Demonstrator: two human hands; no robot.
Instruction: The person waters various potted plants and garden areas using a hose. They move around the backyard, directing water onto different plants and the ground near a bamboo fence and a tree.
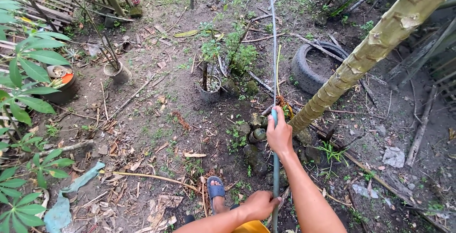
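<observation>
My right hand (279, 134) grips the end of a thin green hose (275, 166), with the thumb at its mouth. A jet of water (273, 33) arcs up and away from it toward the plants at the back. Lower down, my left hand (260, 204) is closed around the same hose near my body. A small potted shrub (210, 85) stands on the bare soil ahead, left of the water jet. My foot in a blue sandal (216, 191) rests on the ground below.
A leaning tree trunk (370, 52) crosses the right side, with an old tyre (313, 66) behind it. Pots (118, 74) and leafy plants (28, 71) line the left. Stones (256, 157), sticks and dry leaves litter the dirt.
</observation>
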